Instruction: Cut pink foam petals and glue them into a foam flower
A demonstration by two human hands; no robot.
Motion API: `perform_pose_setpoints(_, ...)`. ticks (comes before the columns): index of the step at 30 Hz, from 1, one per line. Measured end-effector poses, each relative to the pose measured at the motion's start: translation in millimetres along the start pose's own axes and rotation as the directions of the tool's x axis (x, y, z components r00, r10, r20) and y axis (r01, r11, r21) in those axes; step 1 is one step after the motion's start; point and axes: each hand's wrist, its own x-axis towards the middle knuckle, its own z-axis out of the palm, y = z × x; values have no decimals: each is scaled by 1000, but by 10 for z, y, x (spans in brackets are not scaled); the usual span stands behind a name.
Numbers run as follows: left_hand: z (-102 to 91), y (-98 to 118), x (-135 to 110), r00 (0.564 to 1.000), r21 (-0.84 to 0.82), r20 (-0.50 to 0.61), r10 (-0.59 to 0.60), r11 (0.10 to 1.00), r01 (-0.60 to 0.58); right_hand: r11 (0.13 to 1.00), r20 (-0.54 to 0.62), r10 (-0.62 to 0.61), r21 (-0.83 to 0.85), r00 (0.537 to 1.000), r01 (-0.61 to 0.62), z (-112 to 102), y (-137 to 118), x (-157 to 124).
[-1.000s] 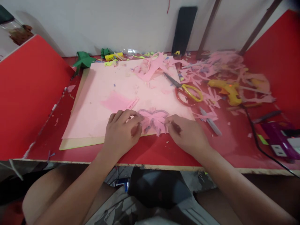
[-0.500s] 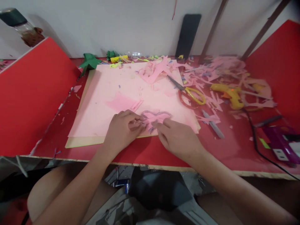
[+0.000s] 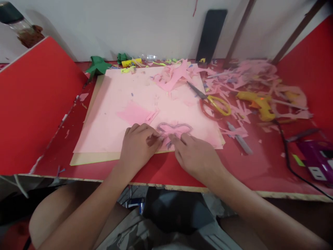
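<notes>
A pink paper cutout [image 3: 179, 129] with dark outlined edges, shaped somewhat like a bow or butterfly, lies at the front of a large pale pink sheet [image 3: 104, 132]. The thumb and fingertips of my left hand [image 3: 139, 144] are pinched at its left side. My right hand [image 3: 195, 151] has its fingers curled, with the tips pressed on the middle of the cutout close to the left fingertips. The fingers partly cover the lower part of the cutout. Just behind the left hand is a flat, brighter pink paper piece [image 3: 132, 113].
Yellow-and-red-handled scissors [image 3: 208, 99] lie right of centre. Beyond are pink scraps [image 3: 234, 76], a yellow glue gun [image 3: 260, 104] and a grey pen-like stick [image 3: 241, 142]. A black cord [image 3: 284, 149] runs by a purple box [image 3: 317, 159]. Red panels [image 3: 39, 107] stand at both sides.
The view has shifted slightly. Both hands stay at the pink paper cutout, with only a very small movement of the fingers.
</notes>
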Motion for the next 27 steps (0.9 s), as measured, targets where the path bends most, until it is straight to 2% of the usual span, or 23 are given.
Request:
perform_pose_setpoints(4, -15, -5, 2, 1000, 4, 7, -2, 1000, 2, 1000, -32, -7, 3, 999, 8, 37, 9, -16)
perform_pose_setpoints(10, -62, 36, 23, 1000, -107, 23, -4, 994, 6, 999, -53, -32, 7, 998, 32, 54, 30, -49)
perform_pose_setpoints(21, 22, 193, 108, 1000, 128, -2, -11, 992, 11, 999, -74, -40, -20, 996, 39, 98, 34, -51)
perform_pose_setpoints(27, 44, 220, 118, 1000, 173, -20, -15, 985, 19, 999, -71, -42, -11, 997, 41, 103, 35, -51)
